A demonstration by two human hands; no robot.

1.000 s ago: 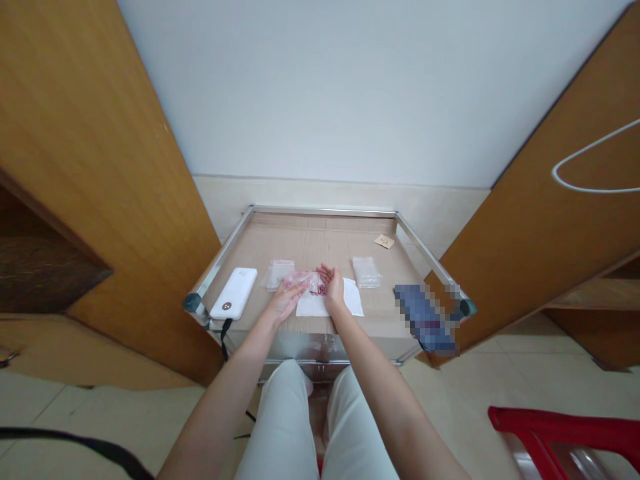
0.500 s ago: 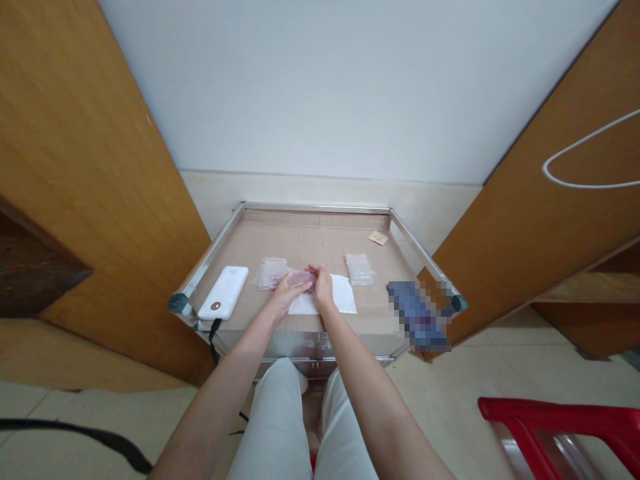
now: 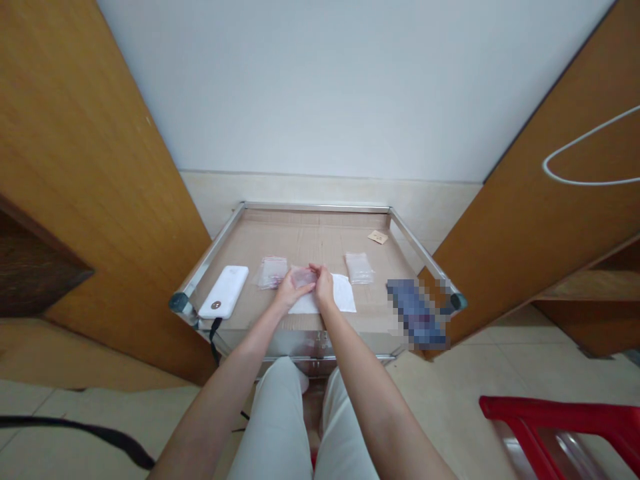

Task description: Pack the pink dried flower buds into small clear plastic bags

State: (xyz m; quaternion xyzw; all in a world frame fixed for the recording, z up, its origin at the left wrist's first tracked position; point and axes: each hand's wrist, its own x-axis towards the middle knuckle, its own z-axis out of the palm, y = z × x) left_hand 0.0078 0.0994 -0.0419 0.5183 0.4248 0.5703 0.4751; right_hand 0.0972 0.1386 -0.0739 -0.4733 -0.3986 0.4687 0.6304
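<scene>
Hands meet over a white paper sheet [image 3: 345, 293] on the cardboard-lined metal table [image 3: 320, 243]: left hand [image 3: 289, 293] and right hand [image 3: 324, 288] pinch a small clear plastic bag with pinkish contents [image 3: 301, 276], apparently being sealed; pressing along its top edge needs care.

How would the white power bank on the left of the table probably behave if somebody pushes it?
The white power bank looks like a stiff, flat slab, so it would likely slide, not roll or tip. It probably is heavy for its size. A dark cable hangs from its near end over the table edge and may drag.
</scene>
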